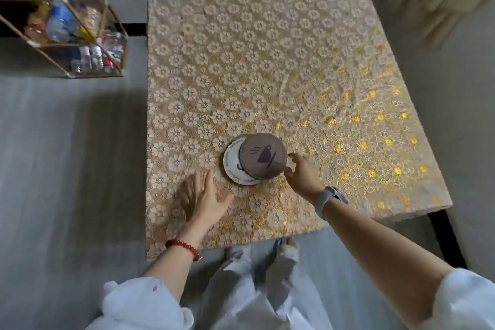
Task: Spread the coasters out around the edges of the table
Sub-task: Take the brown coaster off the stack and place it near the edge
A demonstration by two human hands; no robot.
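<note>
**Coasters stacked between two hands**

White fleecy sleeves (150, 303) nearest, pushed up both forearms. Beyond the hands, table (267, 61) under gold floral lace. Off beyond the left hand, shelf rack (67, 35) of bottles. Left hand (203, 198) flat, fingers spread, empty, just left of the coasters (254, 159). Coasters piled between the hands, brown one over a white one. Right hand (302, 174) at the brown one's right rim, thumb and fingers touching; grip unclear. Watch (330, 199), red bracelet (183, 246).

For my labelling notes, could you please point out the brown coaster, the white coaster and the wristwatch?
brown coaster (263, 156), head view, printed top face
white coaster (232, 166), head view, exposed left rim
wristwatch (330, 199), head view, its band
</note>
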